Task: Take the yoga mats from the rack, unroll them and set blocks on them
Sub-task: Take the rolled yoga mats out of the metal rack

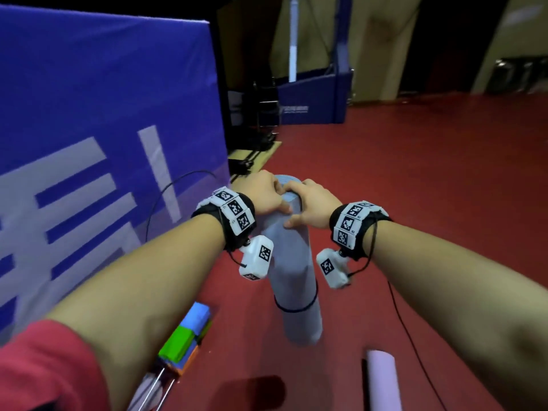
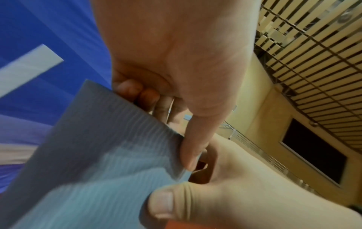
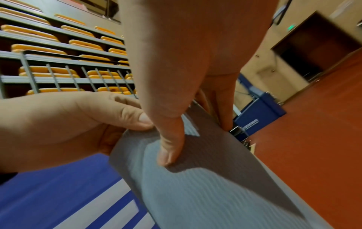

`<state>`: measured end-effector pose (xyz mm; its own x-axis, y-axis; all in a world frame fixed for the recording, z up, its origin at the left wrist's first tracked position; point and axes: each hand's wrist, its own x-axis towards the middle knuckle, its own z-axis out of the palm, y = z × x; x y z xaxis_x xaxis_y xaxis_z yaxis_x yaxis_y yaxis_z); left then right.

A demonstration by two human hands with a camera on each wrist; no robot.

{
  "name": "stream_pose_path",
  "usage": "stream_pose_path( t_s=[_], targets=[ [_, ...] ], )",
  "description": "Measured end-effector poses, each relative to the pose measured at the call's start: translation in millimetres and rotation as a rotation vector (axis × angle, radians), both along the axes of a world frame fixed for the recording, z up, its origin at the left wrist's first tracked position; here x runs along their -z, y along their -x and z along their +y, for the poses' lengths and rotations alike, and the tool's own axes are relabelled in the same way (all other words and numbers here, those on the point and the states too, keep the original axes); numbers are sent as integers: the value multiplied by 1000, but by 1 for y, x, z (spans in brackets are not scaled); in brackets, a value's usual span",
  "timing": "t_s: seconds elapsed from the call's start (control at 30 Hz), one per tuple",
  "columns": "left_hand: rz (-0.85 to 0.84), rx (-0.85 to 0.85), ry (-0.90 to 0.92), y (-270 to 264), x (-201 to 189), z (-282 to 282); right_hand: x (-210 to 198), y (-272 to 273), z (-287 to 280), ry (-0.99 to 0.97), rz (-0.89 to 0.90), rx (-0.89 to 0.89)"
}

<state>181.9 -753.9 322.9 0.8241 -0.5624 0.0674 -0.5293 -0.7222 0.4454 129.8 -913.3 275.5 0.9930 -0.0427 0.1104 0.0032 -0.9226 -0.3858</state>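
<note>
A rolled grey-blue yoga mat (image 1: pixel 296 268) hangs upright above the red floor, bound by a black elastic band (image 1: pixel 295 307) near its lower end. My left hand (image 1: pixel 264 194) grips the mat's top end from the left, thumb on the outside and fingers curled behind (image 2: pixel 186 139). My right hand (image 1: pixel 308 203) grips the same end from the right, its thumb pressed on the ribbed surface (image 3: pixel 170 147). A second rolled mat (image 1: pixel 382 381), pale lilac, lies at the bottom of the head view. Coloured foam blocks (image 1: pixel 186 336), blue, green and orange, are stacked at lower left.
A tall blue padded panel (image 1: pixel 103 129) with white lettering stands close on the left. Metal rods of a rack (image 1: pixel 154 390) show below the blocks. A black cable (image 1: pixel 412 330) runs over the red floor (image 1: pixel 430 188). Tiered yellow seats (image 3: pixel 58 46) rise behind a railing.
</note>
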Motion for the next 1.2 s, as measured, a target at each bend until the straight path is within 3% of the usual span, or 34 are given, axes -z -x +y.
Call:
stream_pose_path(
  t_s=[0.17, 0.33, 0.43, 0.53, 0.7, 0.83, 1.0, 1.2],
  targets=[
    [83, 180, 116, -12, 10, -86, 13, 34, -83, -32, -15, 177],
    [67, 86, 161, -59, 33, -148, 24, 29, -154, -57, -53, 326],
    [368, 6, 162, -83, 58, -179, 35, 6, -188, -72, -38, 349],
    [663, 39, 113, -116, 88, -215, 56, -32, -221, -78, -8, 331],
    [813, -1, 63, -197, 128, -293, 96, -111, -288, -68, 85, 307],
    [801, -19, 32, -256, 140, -355, 104, -180, -342, -52, 181, 306],
    [783, -56, 64, -312, 145, -421, 100, -229, -396, -12, 243, 323],
    [721, -117, 163, -359, 135, -464, 76, -292, -446, 69, 299, 235]
  ],
)
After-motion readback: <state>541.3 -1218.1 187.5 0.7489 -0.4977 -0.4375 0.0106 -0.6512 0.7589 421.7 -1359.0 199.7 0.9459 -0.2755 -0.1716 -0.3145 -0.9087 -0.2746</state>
